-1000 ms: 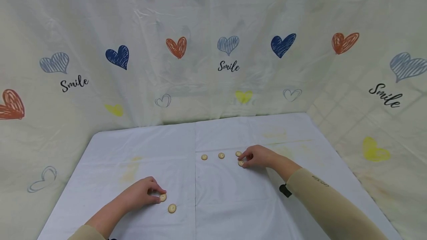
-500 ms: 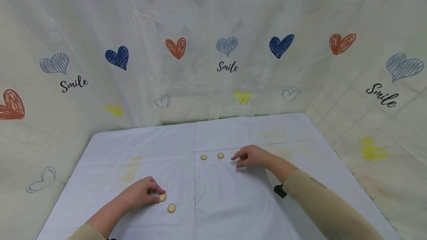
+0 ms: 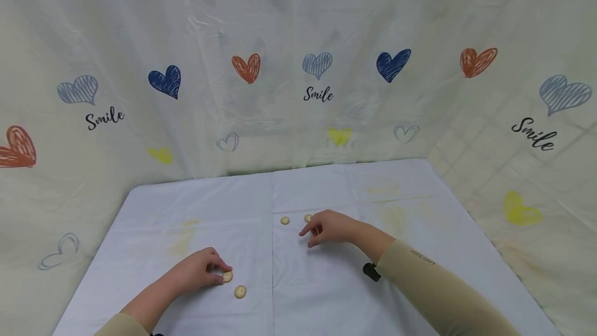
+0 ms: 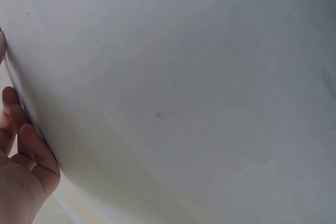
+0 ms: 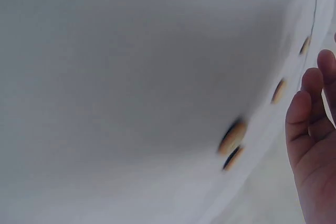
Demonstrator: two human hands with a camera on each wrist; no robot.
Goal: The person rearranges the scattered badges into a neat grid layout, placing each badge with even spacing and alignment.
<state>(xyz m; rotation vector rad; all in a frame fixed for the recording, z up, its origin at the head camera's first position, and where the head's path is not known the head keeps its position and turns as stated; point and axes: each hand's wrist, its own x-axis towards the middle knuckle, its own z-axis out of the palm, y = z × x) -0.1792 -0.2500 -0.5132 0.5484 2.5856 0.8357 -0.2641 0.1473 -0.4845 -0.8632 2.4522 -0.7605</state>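
My left hand [image 3: 200, 267] pinches a round, light wooden button [image 3: 228, 277] between thumb and index finger, down at the white cloth. Just to the front right of it lies a second wooden button [image 3: 240, 291]. My right hand [image 3: 332, 226] hovers over the cloth with loosely bent fingers and nothing between them. Behind its fingertips a button [image 3: 308, 218] is partly covered, and another button [image 3: 285, 220] lies further left. The right wrist view shows two more, a near button [image 5: 233, 137] and a button [image 5: 233, 159] close beside it; the right hand hides both in the head view.
A white cloth [image 3: 224, 211] with faint yellow stains covers the table. Behind the table hangs a pale curtain [image 3: 275, 113] printed with hearts and the word "Smile". A small black device [image 3: 371, 271] sits at the right wrist.
My right hand has let go of the front button of the right-hand pair and moved left and slightly toward me. My left hand still pinches its button in the same place.
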